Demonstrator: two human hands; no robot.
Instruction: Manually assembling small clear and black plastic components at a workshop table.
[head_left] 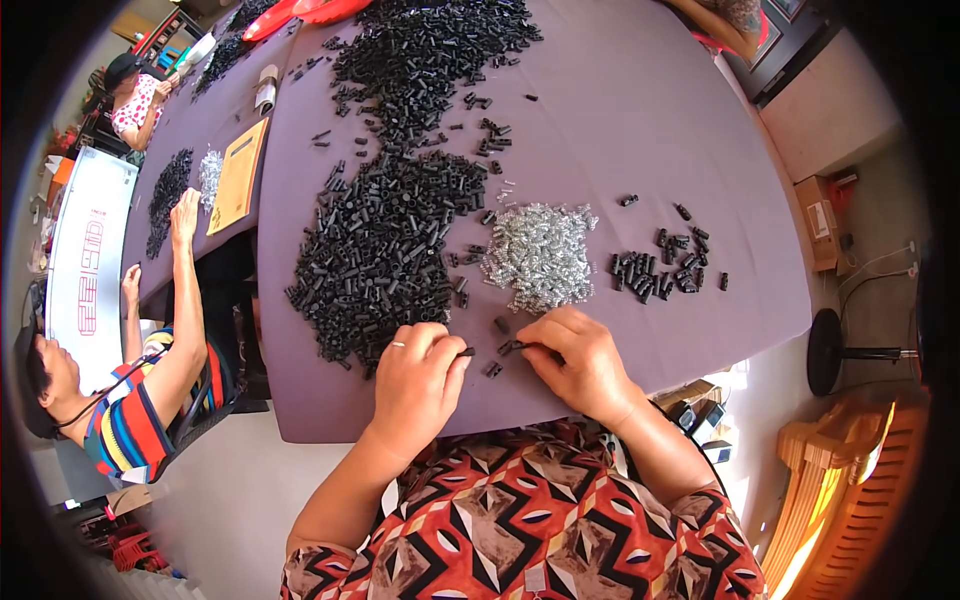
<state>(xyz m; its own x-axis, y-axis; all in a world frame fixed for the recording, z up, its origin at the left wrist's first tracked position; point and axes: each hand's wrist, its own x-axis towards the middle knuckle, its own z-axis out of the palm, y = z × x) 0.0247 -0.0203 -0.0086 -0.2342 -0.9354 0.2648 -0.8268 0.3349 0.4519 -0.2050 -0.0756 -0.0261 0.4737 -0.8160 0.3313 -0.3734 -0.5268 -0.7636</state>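
My left hand (418, 382) is closed at the near edge of the large heap of small black plastic parts (375, 255), pinching one black part (467, 352) between thumb and fingers. To its right, my right hand (580, 362) is closed too, its fingertips gripping another black part (511, 347). The two parts are apart. Between my hands, loose black pieces (493, 370) lie on the purple cloth. Just beyond my right hand is a pile of small shiny metal springs (542, 257). Farther right lies a smaller scattered group of black parts (660, 268).
The purple-covered table (660, 120) holds a second black heap (430, 50) at the back. On the left, a person in a striped shirt (150, 410) sits by a yellow board (238, 178). A wooden chair (850, 480) and a black round fan (826, 352) stand at the right.
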